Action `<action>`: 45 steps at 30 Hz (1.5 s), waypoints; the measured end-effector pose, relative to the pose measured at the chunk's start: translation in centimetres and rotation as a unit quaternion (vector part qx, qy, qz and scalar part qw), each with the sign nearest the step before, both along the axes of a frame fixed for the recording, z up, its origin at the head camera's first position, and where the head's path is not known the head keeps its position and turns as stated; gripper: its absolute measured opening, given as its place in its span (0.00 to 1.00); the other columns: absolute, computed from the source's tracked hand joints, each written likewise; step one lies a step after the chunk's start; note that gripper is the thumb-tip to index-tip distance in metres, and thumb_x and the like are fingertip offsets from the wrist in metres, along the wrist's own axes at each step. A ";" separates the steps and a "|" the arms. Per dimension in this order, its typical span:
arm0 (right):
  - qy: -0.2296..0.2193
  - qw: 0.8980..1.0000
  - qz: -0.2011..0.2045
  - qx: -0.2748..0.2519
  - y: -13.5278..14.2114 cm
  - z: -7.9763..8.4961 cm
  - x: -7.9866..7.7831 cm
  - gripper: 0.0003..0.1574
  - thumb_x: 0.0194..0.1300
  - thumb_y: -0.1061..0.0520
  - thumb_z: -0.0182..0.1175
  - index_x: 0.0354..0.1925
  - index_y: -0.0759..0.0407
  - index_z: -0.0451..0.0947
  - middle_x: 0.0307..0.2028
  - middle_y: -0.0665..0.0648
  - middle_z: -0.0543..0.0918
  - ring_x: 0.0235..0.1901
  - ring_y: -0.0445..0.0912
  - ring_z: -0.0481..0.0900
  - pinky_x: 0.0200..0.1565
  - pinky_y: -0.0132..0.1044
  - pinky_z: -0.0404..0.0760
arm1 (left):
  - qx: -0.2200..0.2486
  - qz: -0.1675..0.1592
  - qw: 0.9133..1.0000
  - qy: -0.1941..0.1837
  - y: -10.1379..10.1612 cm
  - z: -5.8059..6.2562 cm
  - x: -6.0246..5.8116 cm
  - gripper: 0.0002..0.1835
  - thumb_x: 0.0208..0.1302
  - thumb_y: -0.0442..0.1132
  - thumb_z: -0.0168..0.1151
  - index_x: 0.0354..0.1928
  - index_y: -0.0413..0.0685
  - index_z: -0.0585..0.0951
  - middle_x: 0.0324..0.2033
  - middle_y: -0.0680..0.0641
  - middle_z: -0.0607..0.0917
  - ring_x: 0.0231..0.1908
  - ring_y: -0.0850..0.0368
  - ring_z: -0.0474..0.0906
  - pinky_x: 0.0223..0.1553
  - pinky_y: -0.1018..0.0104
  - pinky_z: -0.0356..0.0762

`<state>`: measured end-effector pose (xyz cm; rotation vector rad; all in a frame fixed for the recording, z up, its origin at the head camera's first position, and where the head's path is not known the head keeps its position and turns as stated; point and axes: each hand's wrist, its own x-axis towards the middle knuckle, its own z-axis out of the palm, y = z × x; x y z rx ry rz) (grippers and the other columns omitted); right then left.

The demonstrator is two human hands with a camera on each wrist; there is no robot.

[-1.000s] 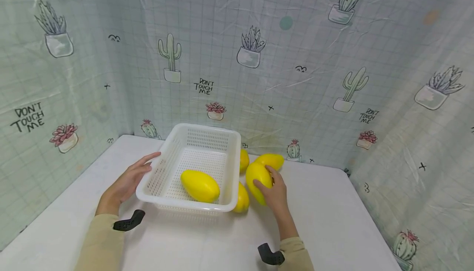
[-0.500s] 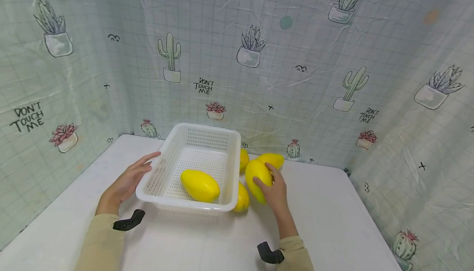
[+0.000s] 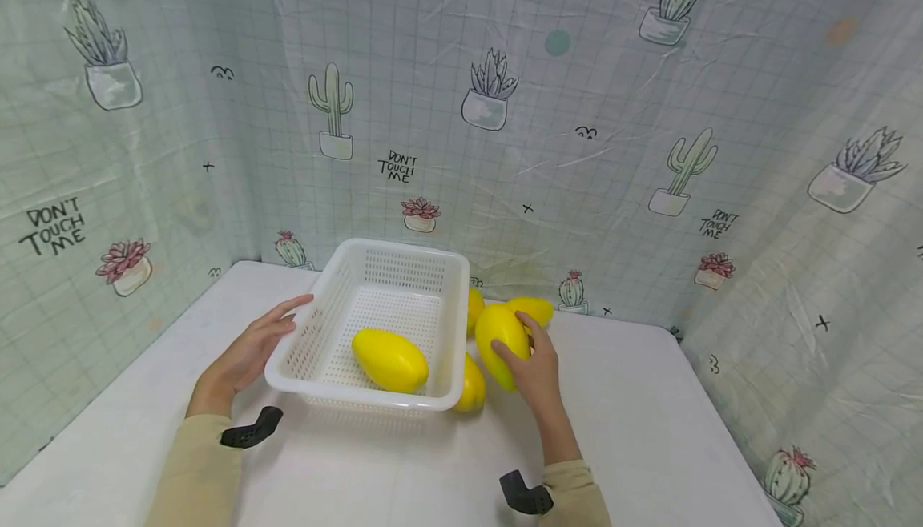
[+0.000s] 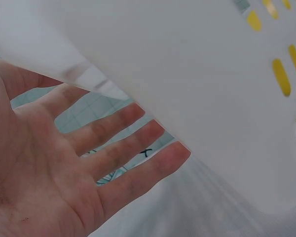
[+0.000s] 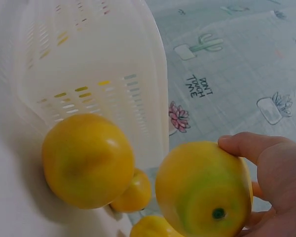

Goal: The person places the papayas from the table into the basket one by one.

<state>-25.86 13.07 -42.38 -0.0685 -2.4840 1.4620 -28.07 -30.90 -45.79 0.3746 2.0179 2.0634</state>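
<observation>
1. Right hand [image 3: 537,371], lower centre of the head view: fingers and thumb curled round a smooth yellow mango-shaped fruit [image 3: 502,342], which sits just right of the white perforated plastic basket [image 3: 447,327], raised slightly above the white tabletop [image 3: 649,431] as far as I can judge.
2. Right wrist view confirms the clamp: thumb over the top of the held fruit [image 5: 204,190], stem dimple facing the camera, palm behind it.
3. Left hand [image 3: 248,351], left of the basket: fingers straight and spread, lying against the basket's outer wall [image 4: 187,74]; holds nothing, only steadies.
4. One like fruit lies inside the basket [image 3: 389,360]; three more sit outside, at its right wall (one near corner [image 3: 472,387], two toward the back).
5. Handling judgement: the skin looks slick, so keep the whole-hand wrap, lift clear of the basket rim before crossing it, and keep the left palm flat on the wall so the light basket does not slide.
6. Hard to make out: the back fruit [image 3: 474,311] is mostly hidden by the basket; whether the held fruit touches its neighbour [image 3: 532,309] cannot be told. Left fingertips are blurred through the translucent wall.
</observation>
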 end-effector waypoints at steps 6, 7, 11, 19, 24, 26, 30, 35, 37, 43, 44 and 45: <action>0.006 1.000 0.006 -0.003 -0.1 0.4 0.2 0.42 0.58 0.43 0.67 0.68 0.44 0.64 0.68 0.56 0.67 0.62 0.57 0.70 0.59 0.56 0.74 | 0.001 -0.001 1.000 0.001 0.0 -0.1 0.0 0.28 0.77 0.46 0.40 0.76 0.63 0.52 0.65 0.57 0.67 0.55 0.62 0.76 0.52 0.62 0.77; 0.006 1.000 0.007 -0.005 -0.1 0.5 0.2 0.42 0.58 0.43 0.67 0.68 0.43 0.64 0.68 0.55 0.67 0.62 0.56 0.70 0.58 0.56 0.75 | 0.000 -0.001 1.000 0.001 -0.1 -0.1 0.0 0.28 0.77 0.46 0.40 0.76 0.63 0.52 0.65 0.57 0.67 0.55 0.62 0.76 0.52 0.62 0.77; -0.001 1.000 0.011 -0.020 -0.2 0.9 0.3 0.42 0.58 0.42 0.67 0.68 0.41 0.64 0.68 0.54 0.66 0.63 0.56 0.69 0.57 0.56 0.76 | -0.005 0.002 1.000 0.002 -0.1 -0.1 0.0 0.28 0.76 0.46 0.40 0.76 0.64 0.52 0.65 0.57 0.67 0.55 0.62 0.76 0.52 0.62 0.77; -0.005 0.999 0.013 -0.030 -0.4 1.3 0.2 0.43 0.57 0.40 0.67 0.68 0.39 0.64 0.69 0.51 0.66 0.64 0.56 0.69 0.56 0.55 0.77 | -0.002 -0.003 1.000 0.005 -0.1 -0.1 -0.1 0.28 0.77 0.47 0.40 0.76 0.63 0.51 0.66 0.57 0.67 0.55 0.62 0.76 0.52 0.62 0.77; 0.000 0.999 0.017 -0.033 -0.7 1.5 0.2 0.43 0.58 0.41 0.67 0.68 0.43 0.64 0.68 0.52 0.67 0.63 0.57 0.70 0.55 0.55 0.77 | -0.002 -0.001 1.000 0.002 -0.1 0.0 -0.1 0.28 0.77 0.46 0.40 0.76 0.63 0.51 0.65 0.56 0.66 0.55 0.62 0.76 0.52 0.61 0.77; 0.001 0.999 0.018 -0.035 -0.8 1.6 0.3 0.42 0.57 0.41 0.67 0.68 0.43 0.65 0.68 0.52 0.67 0.64 0.57 0.70 0.56 0.55 0.77 | -0.006 0.002 1.000 0.000 -0.1 0.0 -0.1 0.28 0.76 0.47 0.40 0.76 0.64 0.51 0.66 0.57 0.66 0.55 0.62 0.76 0.52 0.62 0.77; 0.003 0.999 0.022 -0.041 -0.9 1.8 0.4 0.42 0.57 0.42 0.67 0.68 0.42 0.65 0.68 0.51 0.67 0.64 0.56 0.69 0.56 0.55 0.77 | -0.013 0.006 1.000 0.000 -0.1 -0.1 -0.1 0.28 0.76 0.47 0.40 0.76 0.64 0.51 0.66 0.57 0.65 0.55 0.63 0.76 0.52 0.62 0.77; 0.008 0.999 0.027 -0.042 -1.1 1.9 0.5 0.41 0.58 0.43 0.67 0.68 0.41 0.65 0.68 0.51 0.68 0.63 0.56 0.70 0.55 0.54 0.78 | -0.018 0.006 1.000 0.003 -0.1 -0.1 -0.1 0.29 0.77 0.48 0.40 0.76 0.64 0.51 0.67 0.56 0.64 0.55 0.62 0.76 0.52 0.61 0.77; 0.007 0.999 0.028 -0.043 -1.2 2.0 0.6 0.41 0.58 0.43 0.67 0.68 0.41 0.65 0.68 0.51 0.68 0.63 0.55 0.71 0.55 0.54 0.78 | -0.018 0.005 1.000 0.003 -0.1 -0.2 -0.2 0.28 0.77 0.48 0.40 0.76 0.65 0.51 0.67 0.56 0.64 0.55 0.62 0.76 0.52 0.61 0.77; 0.005 0.998 0.029 -0.052 -1.5 2.2 0.6 0.42 0.58 0.42 0.67 0.68 0.41 0.65 0.67 0.51 0.68 0.63 0.56 0.71 0.56 0.54 0.77 | -0.020 0.005 1.000 0.005 -0.1 -0.2 -0.2 0.28 0.76 0.48 0.40 0.76 0.65 0.51 0.68 0.55 0.63 0.55 0.63 0.75 0.53 0.61 0.77; 0.005 0.998 0.030 -0.054 -1.6 2.2 0.6 0.42 0.58 0.42 0.67 0.68 0.41 0.64 0.67 0.51 0.69 0.63 0.56 0.71 0.56 0.54 0.78 | -0.021 0.005 1.000 0.005 -0.1 -0.2 -0.1 0.29 0.76 0.48 0.40 0.76 0.65 0.51 0.68 0.56 0.63 0.55 0.63 0.75 0.53 0.61 0.77; 0.006 0.998 0.032 -0.055 -1.6 2.3 0.6 0.42 0.58 0.42 0.67 0.68 0.41 0.64 0.67 0.51 0.69 0.63 0.56 0.71 0.56 0.54 0.78 | -0.022 0.006 1.000 0.005 -0.1 -0.2 -0.1 0.29 0.76 0.48 0.40 0.76 0.65 0.51 0.68 0.56 0.63 0.55 0.63 0.75 0.53 0.61 0.76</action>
